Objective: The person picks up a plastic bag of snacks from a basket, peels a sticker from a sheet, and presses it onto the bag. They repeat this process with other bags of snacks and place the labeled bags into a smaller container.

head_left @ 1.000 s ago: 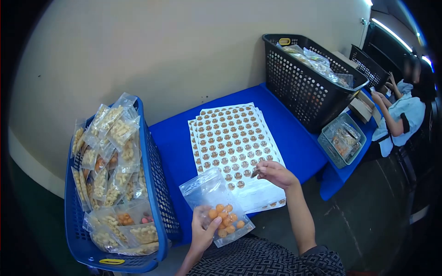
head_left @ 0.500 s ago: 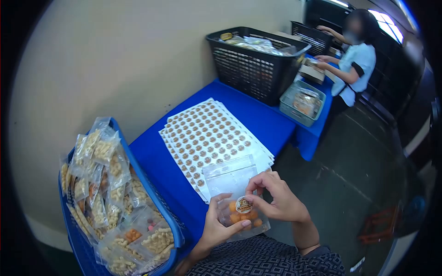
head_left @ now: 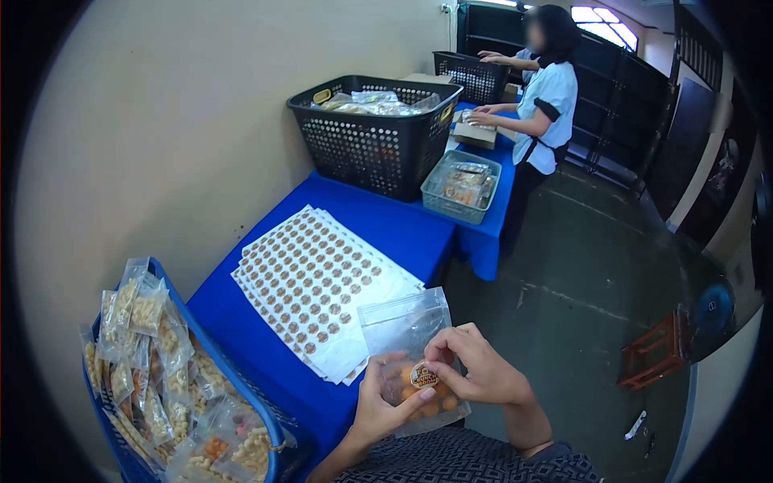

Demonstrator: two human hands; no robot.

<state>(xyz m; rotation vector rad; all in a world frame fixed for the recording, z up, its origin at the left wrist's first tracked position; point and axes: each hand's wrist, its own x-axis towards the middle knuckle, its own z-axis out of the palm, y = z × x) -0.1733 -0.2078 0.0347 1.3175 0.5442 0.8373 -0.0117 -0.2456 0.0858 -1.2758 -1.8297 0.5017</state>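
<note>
A clear zip pouch point(head_left: 405, 319) with round orange snacks in its lower part is held upright near my lap. My left hand point(head_left: 382, 405) wraps round its lower left side, the thumb across the front. A round printed sticker point(head_left: 423, 375) lies at the pouch's front. My right hand point(head_left: 477, 366) pinches the upper right edge of that sticker between thumb and forefinger. Whether the sticker lies fully flat cannot be made out. Just beyond the pouch, sheets of round stickers point(head_left: 310, 282) are stacked on the blue-covered table point(head_left: 403, 223).
A blue basket point(head_left: 193, 330) heaped with snack packets stands at left. Farther back are a black basket point(head_left: 354, 149) of packets, a green tray point(head_left: 457, 208) and a person point(head_left: 549, 97) handling something over a box. A red stool point(head_left: 654, 352) and a fan point(head_left: 713, 306) are at right.
The view has swung right and up, so the table and baskets appear farther left and lower. Both hands keep their hold on the pouch and sticker.
</note>
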